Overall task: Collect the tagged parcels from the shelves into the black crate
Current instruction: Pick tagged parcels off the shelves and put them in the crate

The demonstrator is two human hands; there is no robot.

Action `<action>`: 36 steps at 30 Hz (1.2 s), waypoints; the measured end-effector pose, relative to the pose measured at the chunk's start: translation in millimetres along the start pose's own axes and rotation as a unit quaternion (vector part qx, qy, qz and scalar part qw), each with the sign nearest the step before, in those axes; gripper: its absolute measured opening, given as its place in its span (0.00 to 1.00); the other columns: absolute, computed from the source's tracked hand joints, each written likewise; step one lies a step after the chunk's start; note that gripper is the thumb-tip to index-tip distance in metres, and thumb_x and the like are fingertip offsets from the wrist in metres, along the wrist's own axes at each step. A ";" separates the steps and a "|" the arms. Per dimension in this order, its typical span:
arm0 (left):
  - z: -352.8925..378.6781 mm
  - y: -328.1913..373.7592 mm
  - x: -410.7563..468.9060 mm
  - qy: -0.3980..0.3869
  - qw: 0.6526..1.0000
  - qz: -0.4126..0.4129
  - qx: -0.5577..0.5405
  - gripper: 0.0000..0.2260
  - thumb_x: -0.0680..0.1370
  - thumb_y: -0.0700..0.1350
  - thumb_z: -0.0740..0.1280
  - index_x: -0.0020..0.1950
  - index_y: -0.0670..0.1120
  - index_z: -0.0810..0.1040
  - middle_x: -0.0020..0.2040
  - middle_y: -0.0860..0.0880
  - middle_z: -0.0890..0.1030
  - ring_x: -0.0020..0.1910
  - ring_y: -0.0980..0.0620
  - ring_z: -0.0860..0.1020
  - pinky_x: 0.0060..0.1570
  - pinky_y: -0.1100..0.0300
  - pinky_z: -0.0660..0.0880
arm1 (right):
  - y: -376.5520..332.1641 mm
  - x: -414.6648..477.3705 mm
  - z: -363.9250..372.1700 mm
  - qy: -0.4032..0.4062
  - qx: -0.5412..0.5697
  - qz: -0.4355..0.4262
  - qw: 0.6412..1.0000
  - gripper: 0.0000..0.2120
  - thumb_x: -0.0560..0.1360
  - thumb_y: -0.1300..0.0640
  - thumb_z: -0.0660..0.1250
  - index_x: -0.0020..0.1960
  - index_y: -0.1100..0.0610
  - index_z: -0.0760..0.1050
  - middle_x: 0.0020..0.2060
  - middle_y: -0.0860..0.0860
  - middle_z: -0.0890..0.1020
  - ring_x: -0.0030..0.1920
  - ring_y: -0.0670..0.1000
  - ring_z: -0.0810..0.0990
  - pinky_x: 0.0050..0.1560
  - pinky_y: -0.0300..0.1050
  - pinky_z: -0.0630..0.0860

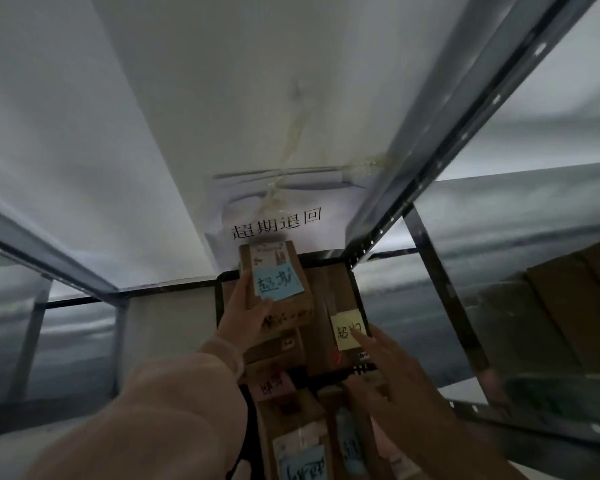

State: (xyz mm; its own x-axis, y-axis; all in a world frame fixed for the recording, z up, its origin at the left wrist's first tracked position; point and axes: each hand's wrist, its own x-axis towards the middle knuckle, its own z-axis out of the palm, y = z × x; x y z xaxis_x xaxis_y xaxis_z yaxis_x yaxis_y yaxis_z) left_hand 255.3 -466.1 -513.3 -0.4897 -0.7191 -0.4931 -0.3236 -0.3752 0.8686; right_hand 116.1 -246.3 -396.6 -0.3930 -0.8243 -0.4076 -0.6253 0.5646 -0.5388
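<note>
The black crate (219, 299) sits low in the middle, filled with several brown cardboard parcels. My left hand (245, 315) grips a brown parcel with a blue sticky tag (278, 281) and holds it over the crate's far end. My right hand (392, 368) reaches in from the right with fingers spread; its fingertip touches a yellow sticky tag (347, 330) on a parcel lying in the crate. Nearer to me lie a parcel with a pink tag (272, 386) and one with a blue tag (303, 464).
A white sheet with printed Chinese characters (276, 225) is taped to the wall behind the crate. Grey metal shelf uprights (440, 289) and beams (42, 251) flank the crate on both sides. Blurred brown boxes (561, 306) rest on the right shelf.
</note>
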 end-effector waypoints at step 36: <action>319.5 86.4 -408.0 0.071 0.688 0.507 0.514 0.26 0.76 0.60 0.59 0.71 0.52 0.70 0.71 0.46 0.71 0.72 0.44 0.67 0.69 0.47 0.63 | 204.4 -338.7 -128.8 0.262 -0.146 -0.134 0.945 0.35 0.76 0.33 0.55 0.78 0.45 0.50 0.78 0.47 0.51 0.77 0.48 0.46 0.77 0.52 0.50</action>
State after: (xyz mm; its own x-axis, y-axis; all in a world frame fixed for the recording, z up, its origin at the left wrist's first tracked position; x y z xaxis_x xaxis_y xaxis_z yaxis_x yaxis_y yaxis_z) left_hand 168.3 -18.3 -252.7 -0.8245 -0.3843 0.4153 -0.3116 0.9210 0.2337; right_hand 34.5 142.7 -273.7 -0.4260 -0.8874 0.1760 -0.8787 0.3596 -0.3140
